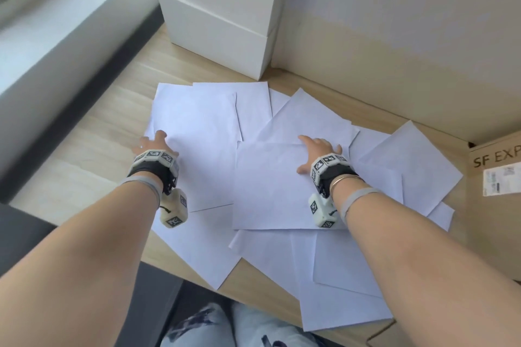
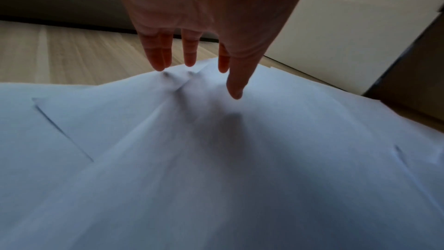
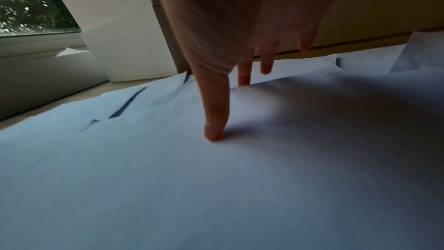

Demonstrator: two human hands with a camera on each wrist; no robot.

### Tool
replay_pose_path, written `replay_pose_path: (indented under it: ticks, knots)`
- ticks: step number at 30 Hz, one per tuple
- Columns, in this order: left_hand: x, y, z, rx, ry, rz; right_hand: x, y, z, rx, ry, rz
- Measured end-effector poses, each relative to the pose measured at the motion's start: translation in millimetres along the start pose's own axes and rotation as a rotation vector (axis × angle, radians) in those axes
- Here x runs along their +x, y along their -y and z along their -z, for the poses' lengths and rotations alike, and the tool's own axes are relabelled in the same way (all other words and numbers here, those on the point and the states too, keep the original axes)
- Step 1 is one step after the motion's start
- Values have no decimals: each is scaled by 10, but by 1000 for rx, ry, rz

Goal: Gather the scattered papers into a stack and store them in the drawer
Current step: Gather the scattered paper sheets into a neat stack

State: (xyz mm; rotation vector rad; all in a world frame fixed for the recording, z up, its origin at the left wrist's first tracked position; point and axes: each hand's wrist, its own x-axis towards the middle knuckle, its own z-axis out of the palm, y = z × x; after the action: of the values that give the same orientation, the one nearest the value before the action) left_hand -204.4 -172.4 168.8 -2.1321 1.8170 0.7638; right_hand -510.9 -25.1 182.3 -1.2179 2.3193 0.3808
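Pale wood floor; white cabinet; window left.

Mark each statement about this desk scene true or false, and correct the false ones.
1. The papers already form one neat stack. False: they lie spread out, overlapping at different angles.
2. The left hand touches the papers with straight fingers. True.
3. The right hand holds a sheet up off the desk. False: it rests on the sheets, thumb tip pressed down, nothing lifted.
4. White boxes stand beyond the papers. True.
5. A cardboard box printed with letters sits at the left of the desk. False: it is at the right edge.
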Motion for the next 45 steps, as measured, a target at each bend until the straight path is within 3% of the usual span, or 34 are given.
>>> replay_pose_path:
  ticks: [4,8,10,12,15,17,22,24,30,38,45]
  knots:
    - [81,-26,92,-35,4,61,31,-11,-39,-34,7,-60]
    - [100,-91,145,-51,9,72,27,-117,31,155,37,-122]
    - [136,-109,183,-115,19,59,7,-175,102,227,47,-229]
    - [178,-120,213,-220,46,25,-22,-236,109,276,50,-358]
    - [155,-167,221,-315,59,-77,-119,-294,51,299,66,-424]
    - [122,-223,201,-358,53,-107,-113,-328,-73,455,39,-471]
    - [79,-382,141,-226,181,-211,-65,-266,-211,634,44,-548]
    - [70,-427,94,-191,216,-239,-60,-218,-211,541,2,-589]
    - [121,-476,-5,-300,210,-209,-42,-116,-211,547,-98,-402]
    - [221,-430,97,-272,110,-122,-64,-204,-26,753,-156,-354]
    - [215,-519,119,-270,99,-112,-49,184,-89,665,-24,-288]
